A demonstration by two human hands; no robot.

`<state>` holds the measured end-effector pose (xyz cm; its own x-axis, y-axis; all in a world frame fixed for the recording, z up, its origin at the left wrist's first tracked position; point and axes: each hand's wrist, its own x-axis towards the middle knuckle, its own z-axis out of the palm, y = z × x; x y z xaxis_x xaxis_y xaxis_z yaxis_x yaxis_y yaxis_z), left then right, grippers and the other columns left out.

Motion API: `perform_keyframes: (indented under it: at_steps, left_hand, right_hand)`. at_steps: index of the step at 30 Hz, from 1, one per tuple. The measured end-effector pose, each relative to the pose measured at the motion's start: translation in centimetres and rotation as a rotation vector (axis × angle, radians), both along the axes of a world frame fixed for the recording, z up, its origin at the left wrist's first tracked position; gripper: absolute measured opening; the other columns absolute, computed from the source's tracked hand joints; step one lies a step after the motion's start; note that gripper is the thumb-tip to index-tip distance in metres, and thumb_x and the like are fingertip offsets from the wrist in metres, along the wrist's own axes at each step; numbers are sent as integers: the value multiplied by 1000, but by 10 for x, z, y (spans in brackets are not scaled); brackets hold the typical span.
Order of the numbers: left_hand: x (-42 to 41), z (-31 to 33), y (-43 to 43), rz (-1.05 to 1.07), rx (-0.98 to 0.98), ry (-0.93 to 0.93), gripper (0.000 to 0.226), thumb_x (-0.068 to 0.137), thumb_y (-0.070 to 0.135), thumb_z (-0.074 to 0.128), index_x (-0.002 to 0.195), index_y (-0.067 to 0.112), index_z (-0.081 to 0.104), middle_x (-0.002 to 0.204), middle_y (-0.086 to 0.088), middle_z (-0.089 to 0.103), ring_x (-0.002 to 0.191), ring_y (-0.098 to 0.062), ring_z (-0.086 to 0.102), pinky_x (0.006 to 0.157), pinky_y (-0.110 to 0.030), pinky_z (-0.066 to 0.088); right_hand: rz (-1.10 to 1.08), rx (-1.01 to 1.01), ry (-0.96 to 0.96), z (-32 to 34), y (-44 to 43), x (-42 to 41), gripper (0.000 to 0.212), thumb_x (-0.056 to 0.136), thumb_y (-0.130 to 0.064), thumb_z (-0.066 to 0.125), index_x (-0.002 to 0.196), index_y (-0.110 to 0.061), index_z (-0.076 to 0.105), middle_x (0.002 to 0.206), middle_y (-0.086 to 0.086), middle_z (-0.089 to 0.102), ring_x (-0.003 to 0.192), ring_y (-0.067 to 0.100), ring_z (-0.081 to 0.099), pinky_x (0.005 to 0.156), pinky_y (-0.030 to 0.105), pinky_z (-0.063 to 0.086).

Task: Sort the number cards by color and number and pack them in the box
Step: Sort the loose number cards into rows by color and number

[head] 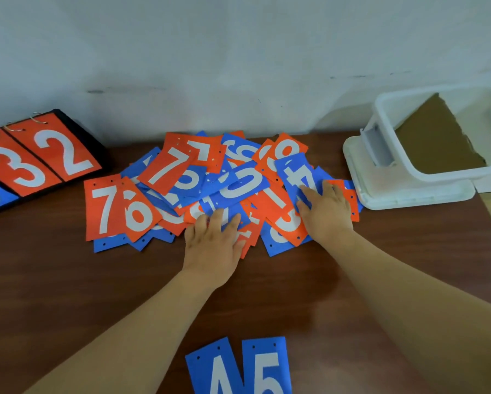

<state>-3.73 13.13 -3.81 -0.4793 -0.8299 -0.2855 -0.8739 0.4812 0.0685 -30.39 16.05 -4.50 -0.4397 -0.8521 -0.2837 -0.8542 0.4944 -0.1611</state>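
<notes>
Landmark: loose pile of orange and blue number cards with white digits [216,183], on the dark brown wooden counter [68,294]. All places below are given from this pile.
Left hand [213,243]: flat on the pile's near edge, fingers spread wide, gripping nothing.
Right hand [326,211]: flat on the pile's right side, fingers spread, fingertips on a blue "4" card [295,172]. It holds nothing.
Step in hand: judged to be spreading the pile to find the next card for the row.
Doing it well: fan the cards with light, flat pressure so the digits show. Slide one card free at a time. The cards look thin and slick, so expect the overlapping ones to drag along. Several digits lie upside down, so read each one before placing it.
Far left of pile: black flip scoreboard with orange "3" and "2" panels on metal rings [39,157], against the wall.
Near side of pile: blue "4" card [218,371] and blue "5" card [267,365], side by side at the counter's front edge. The sorting looks barely begun.
Right of pile: white plastic box [443,174], tilted, resting on its white lid [409,199], with a brown cardboard sheet [434,140] inside.
In the way: the cardboard fills the box, and the lid's corner is close to the pile's right edge. Nothing is packed yet.
</notes>
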Motion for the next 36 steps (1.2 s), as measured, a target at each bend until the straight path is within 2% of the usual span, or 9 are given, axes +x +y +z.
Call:
perform_keyframes:
  at_steps: [10, 15, 19, 23, 26, 28, 30, 33, 36]
  left_hand:
    - [23, 9, 32, 2, 84, -22, 64, 103, 61, 31, 160, 41, 12, 168, -3, -3, 155, -31, -3, 122, -52, 14]
    - [41, 15, 57, 6, 83, -69, 65, 101, 63, 32, 159, 43, 11, 168, -5, 0, 154, -33, 1, 121, -52, 15]
    - [57, 20, 72, 65, 110, -63, 63, 100, 64, 37, 157, 44, 23, 166, -5, 14, 152, -30, 12, 119, -50, 23]
    - [54, 25, 70, 295, 137, 73, 55, 96, 62, 51, 145, 37, 47, 157, -1, 29, 146, -23, 27, 114, -43, 37]
    - [36, 25, 56, 514, 142, 182, 53, 90, 58, 66, 135, 34, 51, 148, -2, 35, 135, -23, 37, 101, -37, 48]
    - [23, 26, 48, 614, 177, 222, 59, 87, 51, 74, 136, 31, 47, 141, -3, 36, 128, -24, 42, 89, -32, 48]
    - [14, 27, 44, 703, 206, 257, 64, 84, 45, 79, 137, 31, 45, 135, -4, 37, 123, -24, 47, 78, -29, 46]
    - [16, 26, 44, 767, 203, 308, 63, 82, 42, 83, 133, 31, 47, 129, -5, 43, 117, -23, 54, 73, -28, 46]
    - [26, 25, 52, 720, 151, 351, 48, 87, 34, 79, 127, 29, 53, 123, 0, 55, 117, -20, 55, 78, -28, 49]
  right_hand:
    - [307, -101, -183, 6, 54, 24, 40, 101, -45, 56, 140, -41, 58, 164, 0, 32, 155, 27, 16, 124, 45, 19]
    - [335, -86, -196, 5, 73, 28, 36, 100, -45, 58, 135, -41, 63, 161, -5, 38, 155, 23, 19, 125, 42, 17]
    - [242, -105, -199, 13, 74, 33, 26, 97, -36, 66, 122, -33, 71, 148, -4, 51, 142, 21, 40, 113, 39, 38]
    - [124, -22, -206, 22, 70, 36, 38, 91, -37, 72, 129, -35, 63, 150, -3, 43, 136, 25, 42, 106, 39, 46]
    - [12, 60, -246, 30, 64, 37, 48, 85, -40, 79, 130, -35, 61, 148, 0, 38, 131, 27, 46, 103, 40, 51]
    - [-30, 80, -263, 33, 62, 38, 49, 84, -37, 81, 128, -33, 61, 140, 3, 44, 122, 27, 52, 97, 39, 54]
    - [-58, 52, -300, 35, 65, 38, 40, 88, -27, 78, 124, -31, 62, 132, 4, 54, 112, 25, 58, 87, 35, 56]
    - [-128, -29, -417, 37, 79, 39, 29, 94, -17, 68, 120, -30, 62, 130, 0, 60, 96, 18, 59, 67, 25, 51]
    - [-228, -124, -565, 42, 96, 43, 29, 97, -14, 65, 120, -33, 63, 136, -2, 58, 102, 11, 55, 66, 19, 46]
